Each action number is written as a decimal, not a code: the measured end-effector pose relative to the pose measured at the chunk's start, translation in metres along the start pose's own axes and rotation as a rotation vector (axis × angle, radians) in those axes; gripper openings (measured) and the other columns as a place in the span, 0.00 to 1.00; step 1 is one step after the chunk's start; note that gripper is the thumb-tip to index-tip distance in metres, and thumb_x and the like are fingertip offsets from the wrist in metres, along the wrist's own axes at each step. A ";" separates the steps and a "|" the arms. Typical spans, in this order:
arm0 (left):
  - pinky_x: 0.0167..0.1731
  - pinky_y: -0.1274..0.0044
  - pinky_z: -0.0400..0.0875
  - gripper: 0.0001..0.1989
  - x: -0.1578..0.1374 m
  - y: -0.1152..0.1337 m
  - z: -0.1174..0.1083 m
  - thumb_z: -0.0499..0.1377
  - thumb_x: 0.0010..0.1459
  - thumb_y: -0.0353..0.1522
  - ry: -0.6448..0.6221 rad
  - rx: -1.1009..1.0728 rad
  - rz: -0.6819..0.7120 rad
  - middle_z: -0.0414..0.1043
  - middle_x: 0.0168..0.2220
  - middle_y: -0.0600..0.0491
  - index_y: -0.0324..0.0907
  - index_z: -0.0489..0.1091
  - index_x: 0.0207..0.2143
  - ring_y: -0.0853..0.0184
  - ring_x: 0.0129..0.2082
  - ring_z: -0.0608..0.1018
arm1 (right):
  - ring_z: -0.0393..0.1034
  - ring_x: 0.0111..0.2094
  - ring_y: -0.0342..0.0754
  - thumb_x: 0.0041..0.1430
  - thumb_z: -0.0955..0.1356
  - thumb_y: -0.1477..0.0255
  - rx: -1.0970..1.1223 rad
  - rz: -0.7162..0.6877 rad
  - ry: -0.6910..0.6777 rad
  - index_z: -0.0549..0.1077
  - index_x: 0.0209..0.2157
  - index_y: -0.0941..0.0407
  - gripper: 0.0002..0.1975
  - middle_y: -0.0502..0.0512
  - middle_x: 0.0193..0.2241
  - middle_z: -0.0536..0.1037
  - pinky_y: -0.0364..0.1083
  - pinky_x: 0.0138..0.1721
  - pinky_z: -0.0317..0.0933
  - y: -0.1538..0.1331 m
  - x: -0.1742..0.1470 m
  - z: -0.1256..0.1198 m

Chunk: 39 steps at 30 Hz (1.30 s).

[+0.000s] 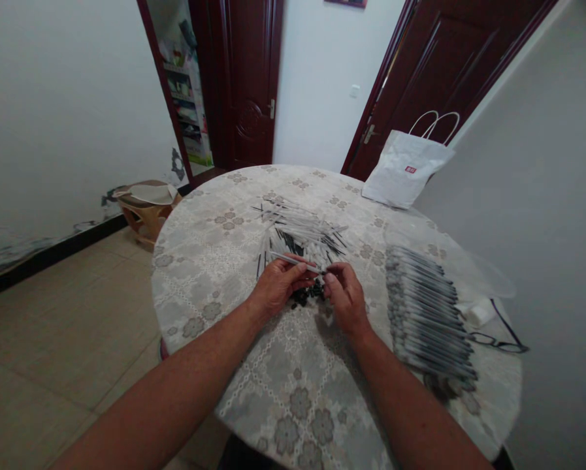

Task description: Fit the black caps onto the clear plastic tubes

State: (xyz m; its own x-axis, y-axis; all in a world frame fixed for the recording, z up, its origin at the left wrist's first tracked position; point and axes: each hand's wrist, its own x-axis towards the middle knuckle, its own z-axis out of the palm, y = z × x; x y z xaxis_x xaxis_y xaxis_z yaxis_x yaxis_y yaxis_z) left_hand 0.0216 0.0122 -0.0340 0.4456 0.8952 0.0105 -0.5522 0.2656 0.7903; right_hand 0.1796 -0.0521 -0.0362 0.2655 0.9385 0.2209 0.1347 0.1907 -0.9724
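In the middle of the table my left hand [279, 282] is closed around a thin, pale pen-like stick [293, 260], which points up and to the left. My right hand [342, 292] pinches at the stick's right end, where a small dark piece [323, 273] shows between the fingertips. Whether that piece is joined to the stick I cannot tell. Below and between my hands lie several small black parts [301, 297]. Just beyond my hands spreads a loose pile of thin white and black sticks [305, 228].
To the right, a row of grey and dark sticks [427, 307] lies side by side. Eyeglasses [497, 342] and a small white object [479, 312] sit beyond it. A white paper bag [404, 171] stands at the back right of the round, cloth-covered table [297, 398]. A wooden stool [148, 207] stands left.
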 end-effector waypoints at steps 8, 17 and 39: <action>0.37 0.74 0.80 0.14 -0.001 0.000 -0.001 0.71 0.53 0.34 -0.044 0.024 -0.038 0.81 0.40 0.45 0.37 0.74 0.39 0.64 0.35 0.83 | 0.59 0.24 0.46 0.69 0.62 0.61 -0.226 -0.099 -0.051 0.67 0.23 0.52 0.20 0.48 0.20 0.67 0.45 0.28 0.52 0.004 0.002 0.001; 0.35 0.75 0.80 0.14 0.000 -0.003 -0.003 0.70 0.54 0.34 -0.017 0.029 -0.021 0.80 0.39 0.46 0.38 0.73 0.39 0.64 0.35 0.83 | 0.65 0.30 0.47 0.65 0.67 0.65 -0.298 -0.185 -0.017 0.73 0.37 0.51 0.06 0.48 0.28 0.73 0.45 0.33 0.55 -0.004 -0.003 0.002; 0.36 0.73 0.80 0.16 -0.001 0.000 -0.002 0.71 0.52 0.36 0.060 0.123 -0.015 0.80 0.34 0.48 0.39 0.72 0.38 0.65 0.32 0.83 | 0.59 0.25 0.44 0.72 0.58 0.61 -0.253 -0.143 -0.055 0.63 0.27 0.53 0.18 0.45 0.22 0.64 0.44 0.28 0.52 0.009 0.000 0.011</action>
State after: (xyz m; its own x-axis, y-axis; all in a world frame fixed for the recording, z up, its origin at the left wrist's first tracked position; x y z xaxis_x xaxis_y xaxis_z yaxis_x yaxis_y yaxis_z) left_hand 0.0198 0.0116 -0.0356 0.4084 0.9121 -0.0356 -0.4539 0.2368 0.8590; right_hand 0.1702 -0.0476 -0.0461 0.1757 0.9226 0.3434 0.4030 0.2509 -0.8801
